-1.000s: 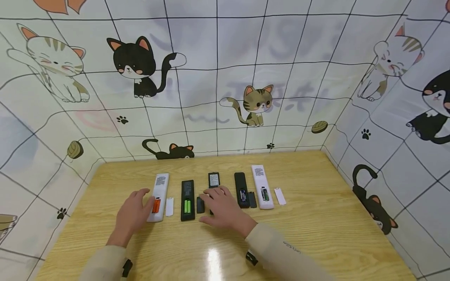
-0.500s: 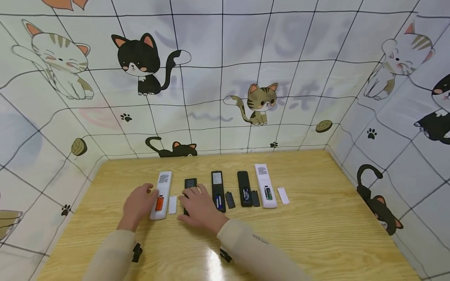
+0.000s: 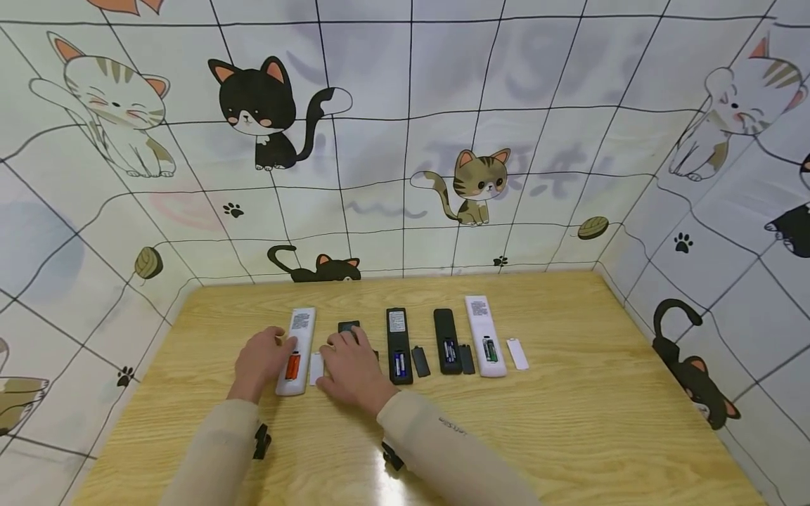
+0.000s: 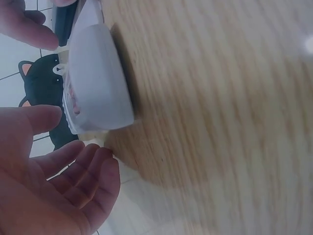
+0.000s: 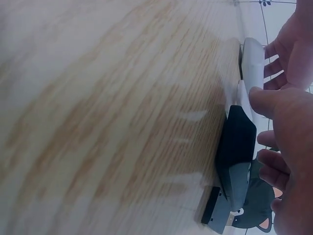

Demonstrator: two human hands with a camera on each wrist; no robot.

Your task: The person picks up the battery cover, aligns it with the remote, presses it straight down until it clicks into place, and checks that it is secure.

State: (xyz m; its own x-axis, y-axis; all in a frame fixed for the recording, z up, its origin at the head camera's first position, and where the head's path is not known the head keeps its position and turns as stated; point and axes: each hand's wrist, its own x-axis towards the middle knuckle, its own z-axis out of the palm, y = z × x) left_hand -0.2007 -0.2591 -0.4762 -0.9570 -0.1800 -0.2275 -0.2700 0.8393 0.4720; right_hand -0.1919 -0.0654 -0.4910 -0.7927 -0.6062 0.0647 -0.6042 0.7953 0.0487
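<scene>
A white remote control (image 3: 302, 330) lies face down on the left, its battery bay showing orange batteries (image 3: 293, 366). My left hand (image 3: 261, 362) is at its left side, thumb and fingers apart around its near end (image 4: 98, 78) in the left wrist view; I cannot tell whether they touch it. My right hand (image 3: 356, 371) hovers over a black remote control (image 3: 349, 327), hiding most of it, with its thumb near a white battery cover (image 3: 316, 368). In the right wrist view, loosely bent fingers stand above the black remote (image 5: 236, 142), with nothing between them.
To the right lie two more black remotes (image 3: 396, 341) with bays uncovered, each beside a black battery cover (image 3: 420, 361). A second white remote (image 3: 484, 334) has a white cover (image 3: 517, 354) beside it. Cat-patterned cloth (image 3: 373, 161) walls the wooden table (image 3: 557, 422).
My right hand has moved left, from the middle black remote to the one beside the left white remote. The left hand stays beside the white remote. The head view has shifted slightly.
</scene>
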